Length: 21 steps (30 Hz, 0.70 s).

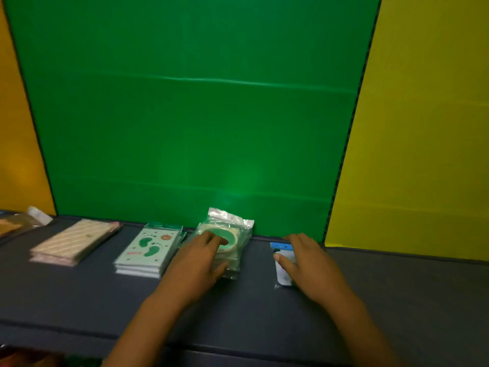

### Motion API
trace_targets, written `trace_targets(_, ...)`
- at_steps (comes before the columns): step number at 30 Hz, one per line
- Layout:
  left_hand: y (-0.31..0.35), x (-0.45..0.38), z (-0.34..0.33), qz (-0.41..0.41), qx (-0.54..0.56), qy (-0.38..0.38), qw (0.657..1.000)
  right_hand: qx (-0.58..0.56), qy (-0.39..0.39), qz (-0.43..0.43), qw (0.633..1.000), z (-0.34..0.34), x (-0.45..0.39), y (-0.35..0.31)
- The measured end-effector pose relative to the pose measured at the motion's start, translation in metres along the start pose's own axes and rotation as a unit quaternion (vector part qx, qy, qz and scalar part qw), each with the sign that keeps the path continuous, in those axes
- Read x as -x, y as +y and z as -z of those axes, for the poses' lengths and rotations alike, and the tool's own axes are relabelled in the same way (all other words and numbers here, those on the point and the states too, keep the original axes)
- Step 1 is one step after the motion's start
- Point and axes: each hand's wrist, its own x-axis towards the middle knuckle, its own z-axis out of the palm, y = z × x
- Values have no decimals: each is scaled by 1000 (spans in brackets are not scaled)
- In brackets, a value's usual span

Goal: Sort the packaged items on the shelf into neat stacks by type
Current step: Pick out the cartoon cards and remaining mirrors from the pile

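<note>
While the left hand grips the bagged tape-roll stack and the right hand lies flat on the blue-topped packet, edges should be squared before release.

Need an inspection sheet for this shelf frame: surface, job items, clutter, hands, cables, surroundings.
Surface: dark grey shelf top.
Job's things: striped cream packet stack; pale green footprint-print packet stack; clear-bagged green-and-white ring packs; blue-topped white packet; brownish clear-wrapped packet, cut off at far left.
Clutter: nothing seen.
Grippers: left hand holds the ring packs; right hand rests on the blue-topped packet.
Cables: nothing seen.
Surroundings: green back panel, yellow side panel.
</note>
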Motion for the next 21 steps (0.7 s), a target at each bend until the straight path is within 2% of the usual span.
trace_targets(6,-71,68,47,76,-51,-5,996,0,-38,65,997,-19,12,-90)
trace_targets(10,-122,113,80,134,-107,-6,985,-12,-27,103,994,-22,13,-155)
trace_targets(21,-232,249,174,254,-157,10,954,-50,-76,210,973,-68,24,-331)
